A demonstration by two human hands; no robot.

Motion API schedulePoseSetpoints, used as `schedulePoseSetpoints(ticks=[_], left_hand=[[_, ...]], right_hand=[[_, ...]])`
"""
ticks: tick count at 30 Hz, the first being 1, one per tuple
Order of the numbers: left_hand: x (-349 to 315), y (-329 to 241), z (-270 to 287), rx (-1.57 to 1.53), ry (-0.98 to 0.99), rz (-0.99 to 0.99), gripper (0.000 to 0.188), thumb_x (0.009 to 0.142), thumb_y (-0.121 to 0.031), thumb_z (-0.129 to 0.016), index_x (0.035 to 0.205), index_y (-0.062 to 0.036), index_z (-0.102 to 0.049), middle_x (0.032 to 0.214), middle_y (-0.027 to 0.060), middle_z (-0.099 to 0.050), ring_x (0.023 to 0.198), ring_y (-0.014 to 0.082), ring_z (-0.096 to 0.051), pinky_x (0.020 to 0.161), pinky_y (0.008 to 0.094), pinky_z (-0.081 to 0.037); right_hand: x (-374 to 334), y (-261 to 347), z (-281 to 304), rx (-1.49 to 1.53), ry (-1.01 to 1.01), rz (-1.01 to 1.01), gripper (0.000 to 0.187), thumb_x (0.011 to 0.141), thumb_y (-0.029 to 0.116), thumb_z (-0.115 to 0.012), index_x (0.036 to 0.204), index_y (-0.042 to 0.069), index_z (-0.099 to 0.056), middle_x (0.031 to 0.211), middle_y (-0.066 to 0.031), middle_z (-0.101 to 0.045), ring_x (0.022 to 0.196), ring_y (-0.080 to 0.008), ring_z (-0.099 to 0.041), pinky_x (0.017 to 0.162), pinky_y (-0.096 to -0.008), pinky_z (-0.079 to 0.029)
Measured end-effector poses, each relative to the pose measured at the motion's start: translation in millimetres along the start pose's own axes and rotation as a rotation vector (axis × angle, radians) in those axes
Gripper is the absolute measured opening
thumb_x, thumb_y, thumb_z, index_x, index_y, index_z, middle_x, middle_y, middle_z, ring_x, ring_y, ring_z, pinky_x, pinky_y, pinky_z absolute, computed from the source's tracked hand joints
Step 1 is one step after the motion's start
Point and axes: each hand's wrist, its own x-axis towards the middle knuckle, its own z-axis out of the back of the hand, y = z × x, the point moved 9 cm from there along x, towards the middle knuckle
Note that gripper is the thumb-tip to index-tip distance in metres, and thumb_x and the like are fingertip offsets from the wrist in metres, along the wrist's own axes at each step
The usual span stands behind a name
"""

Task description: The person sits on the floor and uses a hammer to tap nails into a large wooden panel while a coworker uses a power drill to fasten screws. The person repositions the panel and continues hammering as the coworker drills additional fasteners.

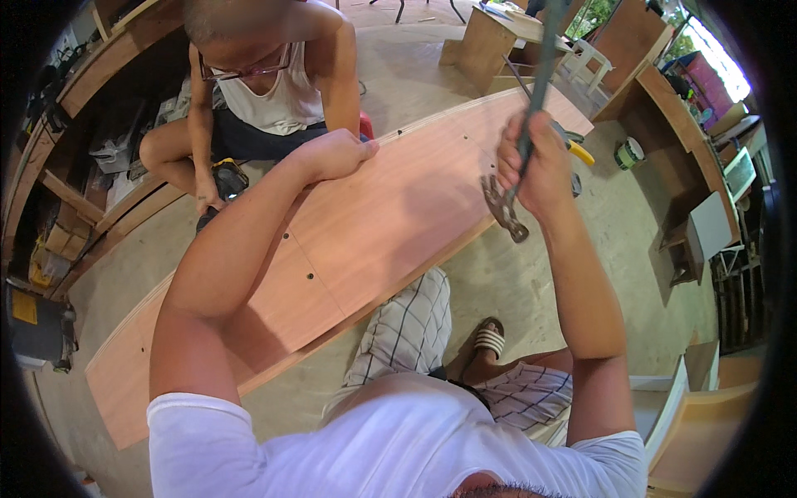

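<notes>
My right hand (530, 158) is closed round the handle of a claw hammer (505, 212), close to its metal head. The head hangs down over the near edge of a long wooden panel (398, 212), while the dark handle rises past the top of the view. At the panel's far edge my left hand (336, 155) is closed, fingers curled under; anything in them is hidden. Dark screw heads or holes dot the panel, such as the dark spot (310, 275) near its middle. A yellow-handled tool (581, 153) shows partly behind my right wrist.
Across the panel sits a person (278, 108) with one hand at a black and yellow power tool (230, 178). Cluttered wooden shelves (75, 195) line the left. A small can (629, 153) stands on the floor at right, near wooden cabinets (677, 120).
</notes>
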Motion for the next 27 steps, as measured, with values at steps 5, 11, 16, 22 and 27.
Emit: schedulePoseSetpoints(ticks=[5, 11, 16, 22, 27], left_hand=[[8, -4, -7, 0.122, -0.001, -0.177, 0.052, 0.106, -0.042, -0.048, 0.114, 0.0044, -0.069, 0.103, 0.0234, -0.072, 0.098, 0.0327, -0.069, 0.089, 0.0411, -0.050], [10, 5, -13, -0.015, 0.080, -0.092, 0.055, 0.107, -0.042, -0.043, 0.113, 0.0063, -0.068, 0.108, 0.0250, -0.072, 0.102, 0.0341, -0.069, 0.090, 0.0419, -0.050], [8, 7, -12, -0.033, 0.057, -0.018, 0.056, 0.108, -0.043, -0.042, 0.113, 0.0062, -0.068, 0.109, 0.0260, -0.072, 0.103, 0.0356, -0.069, 0.091, 0.0433, -0.049], [13, 3, -14, 0.048, 0.042, -0.096, 0.060, 0.107, -0.047, -0.041, 0.113, 0.0059, -0.068, 0.109, 0.0280, -0.071, 0.103, 0.0376, -0.068, 0.090, 0.0453, -0.049], [15, 5, -16, 0.076, 0.066, -0.077, 0.059, 0.109, -0.046, -0.040, 0.114, 0.0072, -0.066, 0.107, 0.0276, -0.070, 0.102, 0.0373, -0.068, 0.090, 0.0456, -0.049]], right_hand=[[59, -19, -38, -0.069, 0.060, -0.064, 0.051, 0.104, 0.058, -0.049, 0.094, 0.008, -0.053, 0.060, -0.0006, -0.047, 0.043, -0.0116, -0.041, 0.042, -0.0285, -0.037], [98, -38, -63, -0.065, 0.059, -0.142, 0.052, 0.105, 0.060, -0.045, 0.092, 0.010, -0.052, 0.059, -0.0003, -0.046, 0.041, -0.0121, -0.040, 0.041, -0.0295, -0.035], [104, -48, -72, -0.048, 0.097, -0.143, 0.053, 0.105, 0.062, -0.043, 0.089, 0.011, -0.050, 0.058, 0.0004, -0.044, 0.041, -0.0124, -0.039, 0.041, -0.0300, -0.035], [106, -54, -80, -0.017, 0.195, -0.152, 0.054, 0.105, 0.062, -0.043, 0.086, 0.012, -0.049, 0.057, 0.0011, -0.043, 0.041, -0.0114, -0.039, 0.040, -0.0284, -0.034], [109, -54, -90, -0.098, 0.223, -0.165, 0.056, 0.104, 0.063, -0.044, 0.085, 0.011, -0.048, 0.057, 0.0014, -0.042, 0.041, -0.0108, -0.038, 0.039, -0.0283, -0.034]])
